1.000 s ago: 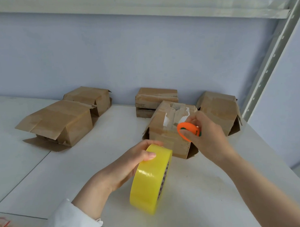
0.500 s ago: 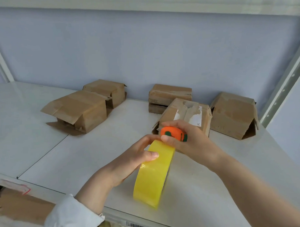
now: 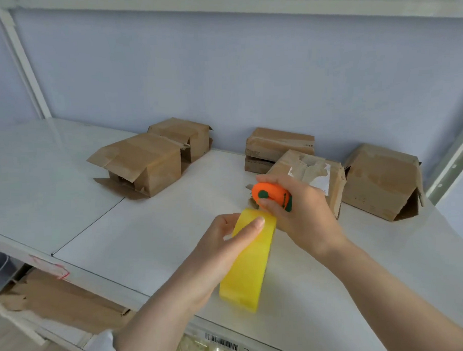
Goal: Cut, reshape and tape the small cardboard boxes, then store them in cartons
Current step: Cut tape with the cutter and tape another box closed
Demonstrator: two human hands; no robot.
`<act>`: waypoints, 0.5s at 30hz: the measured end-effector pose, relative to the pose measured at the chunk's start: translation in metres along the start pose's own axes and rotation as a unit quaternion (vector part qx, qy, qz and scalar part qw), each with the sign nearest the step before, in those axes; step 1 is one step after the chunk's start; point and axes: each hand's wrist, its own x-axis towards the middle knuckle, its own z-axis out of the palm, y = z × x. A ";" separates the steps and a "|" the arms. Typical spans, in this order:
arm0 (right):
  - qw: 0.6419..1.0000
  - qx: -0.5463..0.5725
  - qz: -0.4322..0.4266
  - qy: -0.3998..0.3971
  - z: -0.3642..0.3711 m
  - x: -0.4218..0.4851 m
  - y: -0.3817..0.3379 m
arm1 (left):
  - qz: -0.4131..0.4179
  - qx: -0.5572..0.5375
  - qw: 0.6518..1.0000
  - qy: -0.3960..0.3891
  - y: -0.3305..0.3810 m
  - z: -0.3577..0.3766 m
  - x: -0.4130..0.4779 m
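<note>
- Boxes (image 3: 298, 160): 5 of brown cardboard lie on the white shelf (image 3: 117, 232), all in its back half near the wall (image 3: 221, 78).
- The left box (image 3: 146, 162) lies with its flaps splayed open toward the shelf's left edge. A 2nd box (image 3: 183, 133) sits right behind it.
- The middle box (image 3: 279, 143) is closed and stands against the back edge.
- The torn box (image 3: 333, 187), with a ripped white label on top, sits just in front of the middle box and is partly hidden by the right hand.
- The right box (image 3: 380, 180) stands near the back right corner beside the post (image 3: 453, 159), with a flap gaping at its lower right.
- The left hand (image 3: 220, 254) grasps the yellow tape (image 3: 246, 266), with its thumb laid across the outer face near the top. The roll is on edge above the shelf's front edge, and I cannot tell whether it rests on the surface.
- The right hand (image 3: 305, 217) is curled round an orange cutter (image 3: 271, 196) with green marks, right at the top of the tape. Contact between hand and roll cannot be told.
- A barcode label (image 3: 221, 342) is on the front edge.
- Flat cardboard (image 3: 59, 299) lies on the level below, at the left.
</note>
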 end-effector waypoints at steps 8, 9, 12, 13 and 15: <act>0.997 0.043 0.064 -0.012 0.018 0.045 -0.017 | 0.060 0.070 0.991 0.093 0.018 -0.040 0.037; 0.996 0.057 0.072 -0.010 0.023 0.052 -0.021 | 0.076 0.077 0.989 0.102 0.019 -0.048 0.040; 0.988 0.104 0.109 -0.012 0.036 0.072 -0.029 | 0.109 0.078 0.985 0.112 0.022 -0.069 0.049; 0.984 0.123 0.124 -0.020 0.041 0.078 -0.031 | 0.116 0.077 0.984 0.112 0.022 -0.076 0.051; 0.969 0.178 0.165 -0.043 0.051 0.087 -0.032 | 0.126 0.077 0.983 0.106 0.022 -0.088 0.056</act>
